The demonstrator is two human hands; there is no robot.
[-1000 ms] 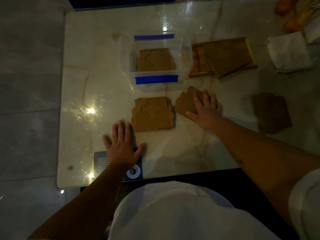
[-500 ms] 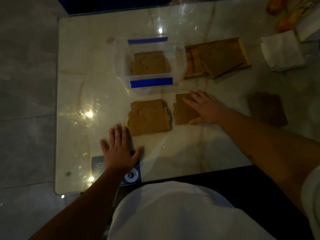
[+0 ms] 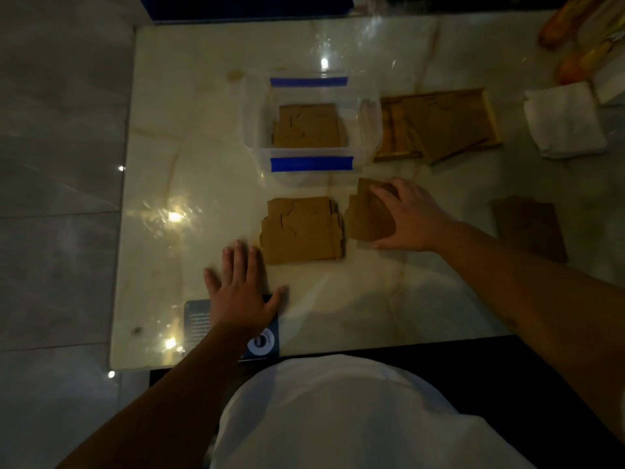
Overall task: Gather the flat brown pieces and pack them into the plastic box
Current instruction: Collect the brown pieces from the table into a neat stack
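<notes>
My right hand (image 3: 411, 214) lies on a small stack of flat brown pieces (image 3: 367, 214) on the pale marble table (image 3: 189, 184), fingers across its top and thumb at its near edge, gripping it; the stack's far corner looks tipped up, though in this dim light I cannot be sure it has left the table. My left hand (image 3: 241, 287) rests flat and spread, grasping nothing, partly on a dark blue card (image 3: 262, 340) at the table's near edge.

Just left of the stack I grip sits a larger brown stack (image 3: 302, 230), its near left corner close to my left fingertips. Beyond both stands the clear plastic box (image 3: 252, 130), blue tape on its near and far rims, with brown pieces inside (image 3: 309, 125) lying flat on its floor. Right of the box is a wooden tray (image 3: 492, 113) holding more brown pieces. A darker stack (image 3: 529, 228) lies well apart on the right, past my right forearm. White folded paper (image 3: 563, 125) sits near the far right corner.
</notes>
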